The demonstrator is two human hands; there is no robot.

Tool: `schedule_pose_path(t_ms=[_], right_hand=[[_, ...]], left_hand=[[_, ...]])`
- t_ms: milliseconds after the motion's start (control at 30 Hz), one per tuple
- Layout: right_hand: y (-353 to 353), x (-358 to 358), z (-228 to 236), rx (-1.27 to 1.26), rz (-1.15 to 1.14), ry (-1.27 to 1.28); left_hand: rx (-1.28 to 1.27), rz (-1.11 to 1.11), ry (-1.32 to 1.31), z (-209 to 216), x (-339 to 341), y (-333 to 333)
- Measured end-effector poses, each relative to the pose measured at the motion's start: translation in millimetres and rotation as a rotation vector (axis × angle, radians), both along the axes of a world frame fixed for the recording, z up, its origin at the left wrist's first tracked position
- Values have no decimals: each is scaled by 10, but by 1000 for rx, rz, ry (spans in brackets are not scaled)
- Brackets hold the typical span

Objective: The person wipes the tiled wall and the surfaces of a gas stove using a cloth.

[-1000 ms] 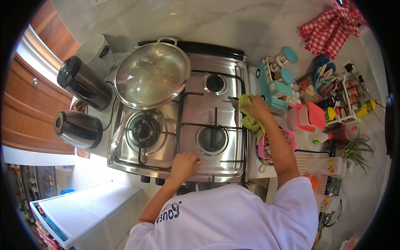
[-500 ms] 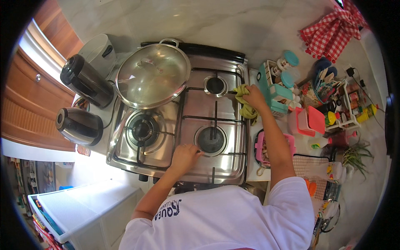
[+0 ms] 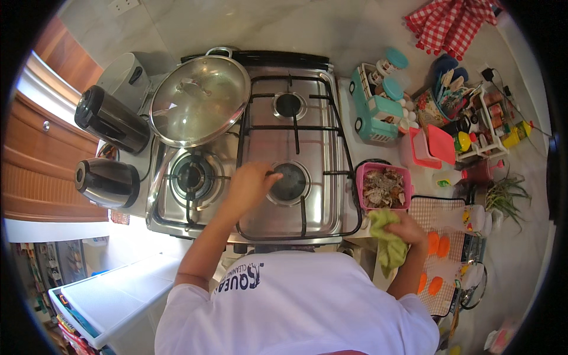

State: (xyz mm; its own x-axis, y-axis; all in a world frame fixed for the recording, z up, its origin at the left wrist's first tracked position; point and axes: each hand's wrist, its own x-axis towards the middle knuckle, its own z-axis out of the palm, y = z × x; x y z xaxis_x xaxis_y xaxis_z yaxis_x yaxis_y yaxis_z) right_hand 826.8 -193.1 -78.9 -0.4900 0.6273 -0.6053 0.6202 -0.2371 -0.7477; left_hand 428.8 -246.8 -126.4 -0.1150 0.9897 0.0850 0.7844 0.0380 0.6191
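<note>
My left hand (image 3: 253, 184) is over the stainless steel gas stove (image 3: 266, 216), its fingers closed around a prong of the black pan-support grate (image 3: 290, 128) beside the near right burner (image 3: 289, 182). The grate frames both right burners. At the right, off the stove's near corner, my right hand (image 3: 409, 229) grips a crumpled green cloth (image 3: 390, 245) that hangs down from it. Just beyond the cloth sits a pink container (image 3: 383, 168) with dry, brownish bits inside. On the left side of the stove, a large pan with a glass lid (image 3: 198, 100) covers the far left area.
Two dark kettle-like jugs (image 3: 112, 121) stand left of the stove. Along the right counter are a teal holder (image 3: 374, 115) with jars and eggs, a red-lidded box (image 3: 439, 145), utensils (image 3: 452, 94), bottles and a checked mat (image 3: 444, 207). A white plastic unit (image 3: 115, 296) stands lower left.
My right hand has pulled the green cloth from the stove's right edge back toward me, past the pink container. The grate has shifted away from me over the burners, my left hand moving with it.
</note>
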Motion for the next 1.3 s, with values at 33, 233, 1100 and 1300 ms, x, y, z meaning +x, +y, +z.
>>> schedule_pose_path(t_ms=[33,233,1100,1300], right_hand=[[-136,99,-186,-55,35,-20],[-311,-944,-824,328,-68,92],[1958,-2586,-1707,1154,341,-664],[1041,-2430,-1442,1116,474,-233]], left_hand=[[-46,-2,-13,66,-16,38],[-44,-76,-20,370,-126,143],[-117,-76,-68,565,-53,236],[-96,-56,-96,496,-91,196]])
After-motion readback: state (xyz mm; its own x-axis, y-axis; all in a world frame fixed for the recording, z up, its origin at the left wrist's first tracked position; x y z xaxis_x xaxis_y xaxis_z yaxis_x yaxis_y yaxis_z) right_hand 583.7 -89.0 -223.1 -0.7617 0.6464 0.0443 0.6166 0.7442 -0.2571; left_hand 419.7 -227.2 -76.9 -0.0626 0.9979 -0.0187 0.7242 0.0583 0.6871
